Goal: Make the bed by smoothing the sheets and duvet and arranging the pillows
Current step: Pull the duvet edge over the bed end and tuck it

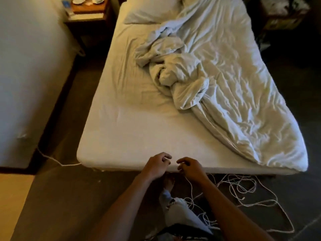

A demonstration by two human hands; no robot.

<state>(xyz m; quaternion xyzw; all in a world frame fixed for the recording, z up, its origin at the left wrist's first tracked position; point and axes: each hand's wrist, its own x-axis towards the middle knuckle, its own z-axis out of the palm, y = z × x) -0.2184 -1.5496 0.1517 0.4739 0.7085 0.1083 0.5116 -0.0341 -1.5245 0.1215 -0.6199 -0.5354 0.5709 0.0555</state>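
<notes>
Head view, both hands (157, 165) (190, 166) at sheet (132, 133) edge, duvet (217, 70) rumpled

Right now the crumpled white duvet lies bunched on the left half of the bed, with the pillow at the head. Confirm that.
Wrong side. In the head view the crumpled white duvet lies bunched on the right half of the bed, with the pillow at the head.

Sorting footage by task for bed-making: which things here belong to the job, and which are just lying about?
Job:
- duvet, bunched toward the bed's right side
- pillow at the head
- fitted sheet

Lying about:
- white cord tangled on the floor
- bedside table with cups
</notes>
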